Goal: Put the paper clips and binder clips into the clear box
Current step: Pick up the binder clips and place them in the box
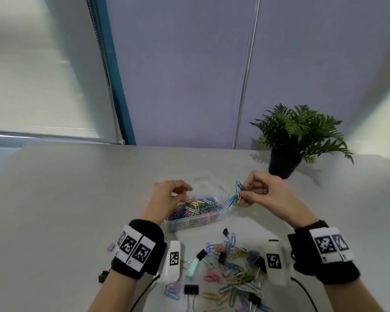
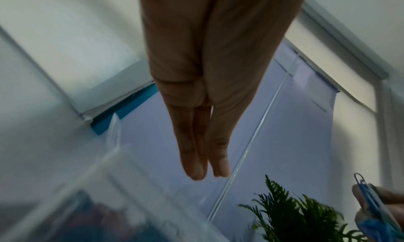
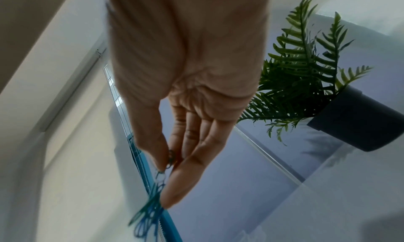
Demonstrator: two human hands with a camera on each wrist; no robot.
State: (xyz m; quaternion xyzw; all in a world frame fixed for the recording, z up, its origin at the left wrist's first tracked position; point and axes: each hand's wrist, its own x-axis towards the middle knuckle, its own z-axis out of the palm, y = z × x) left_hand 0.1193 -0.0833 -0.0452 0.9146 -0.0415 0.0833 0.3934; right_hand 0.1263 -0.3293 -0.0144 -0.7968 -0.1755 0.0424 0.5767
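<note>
Pinching paper clips (image 1: 235,194): right hand (image 1: 262,193); left hand (image 1: 167,194) over clear box (image 1: 195,221), seemingly relaxed.

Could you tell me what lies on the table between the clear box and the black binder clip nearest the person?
In the head view, between the clear box and that black binder clip lie a mint binder clip and bare table.
</note>
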